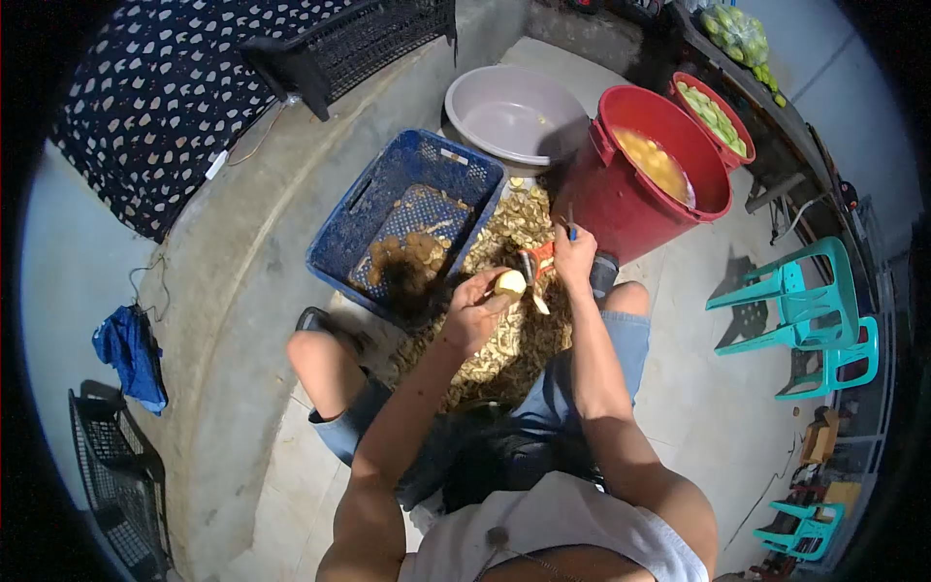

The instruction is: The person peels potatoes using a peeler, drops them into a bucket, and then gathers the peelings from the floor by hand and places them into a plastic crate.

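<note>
My left hand (471,315) is closed around a potato (510,283) whose upward side is peeled and pale yellow. Close by on the right, my right hand (576,256) grips an orange peeler (539,258), its blade end pointing toward the potato. A pale strip of peel (540,305) shows just below the peeler. Between my legs, a thick heap of potato peelings (504,351) covers the floor. To the left, a blue plastic crate (341,215) holds several unpeeled potatoes (412,254) and scraps.
A red bucket (599,199) of peeled potatoes in water stands front right, with a grey basin (470,124) beside it. Behind is a red tub (739,155) of green pieces. Teal stools (797,296) stand right; a concrete ledge (233,291) curves along the left.
</note>
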{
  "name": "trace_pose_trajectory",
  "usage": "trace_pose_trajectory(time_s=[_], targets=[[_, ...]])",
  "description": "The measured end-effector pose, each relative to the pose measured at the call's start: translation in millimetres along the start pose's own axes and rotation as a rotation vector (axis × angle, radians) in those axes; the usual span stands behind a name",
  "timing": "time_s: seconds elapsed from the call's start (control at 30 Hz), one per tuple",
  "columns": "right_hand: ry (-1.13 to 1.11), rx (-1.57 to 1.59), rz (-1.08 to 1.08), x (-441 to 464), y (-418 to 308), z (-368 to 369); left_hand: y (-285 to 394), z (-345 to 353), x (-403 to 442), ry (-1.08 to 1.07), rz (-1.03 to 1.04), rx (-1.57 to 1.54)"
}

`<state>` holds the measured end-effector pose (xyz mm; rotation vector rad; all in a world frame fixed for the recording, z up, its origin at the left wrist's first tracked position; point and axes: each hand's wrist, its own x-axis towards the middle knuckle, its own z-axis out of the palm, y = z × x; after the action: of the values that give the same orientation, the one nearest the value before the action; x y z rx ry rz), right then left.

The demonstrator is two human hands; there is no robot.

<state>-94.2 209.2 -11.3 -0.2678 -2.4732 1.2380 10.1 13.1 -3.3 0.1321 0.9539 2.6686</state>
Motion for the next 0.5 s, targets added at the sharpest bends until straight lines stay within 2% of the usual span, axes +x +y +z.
trace_pose_trajectory(time_s=[0.03,0.1,0.17,0.23,0.27,0.3,0.37,0.4,0.5], targets=[[0.002,0.008,-0.006,-2,-2,3,4,0,0,0.014,-0.022,-0.055],[0.009,0.067,-0.154,-15,-7,6,4,-5,3,-0.011,-0.013,-0.034],[-0.001,-0.069,-0.167,-14,-13,4,-5,-9,4,0.018,0.025,0.177],[0.056,-0.076,-0.087,-6,-2,3,-2,-2,-1,-0.041,0.013,0.117],[0.055,0.061,-0.053,-3,4,3,0,4,-2,-0.011,0.003,0.037],[0.059,0.068,-0.058,-6,-6,2,3,7,-2,0.020,-0.006,-0.041],[0.058,0.158,-0.206,-20,-30,-3,2,3,0,0.058,0.003,-0.018],[-0.006,-0.029,-0.193,-21,-24,-4,1,3,0,0.042,0.042,0.095],[0.024,-0.007,-0.079,-8,-8,0,-5,-1,-1,-0.006,0.089,0.279]])
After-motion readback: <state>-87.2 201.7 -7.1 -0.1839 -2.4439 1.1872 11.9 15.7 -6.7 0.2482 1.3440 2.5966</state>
